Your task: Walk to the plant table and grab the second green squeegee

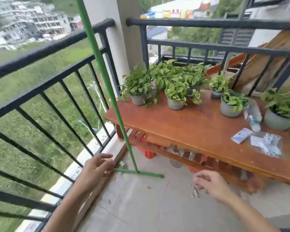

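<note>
Balcony railing (45,52) runs along the left edge, black bars with open gaps and a long drop to grass beyond. Against it, the left hand (97,166) reaches low toward the left end of the green cross-foot (139,173) of a green stand. The fingers are loosely extended, tips at or just beside the bar end; whether they touch it cannot be told, and they grip nothing visible.

The green pole (105,77) rises from the middle of that foot and leans up and left, past the railing's top rail and out of view. Only one foot bar is seen resting on the tiled floor (141,206), so the pole looks poorly supported. Risk, as judged: a nudge at the foot end could pivot the pole, swinging its top outward over the railing or inward toward the wooden table (182,128).

Small debris (194,191) lies on the floor just beside the right hand (211,183). This hand hovers above the floor, fingers loosely curled and holding nothing.

On the table's far side stand potted plants (174,91), with a plastic bottle (253,114) lying among them. A falling pole could strike the nearest pot and sweep it off the edge.
</note>
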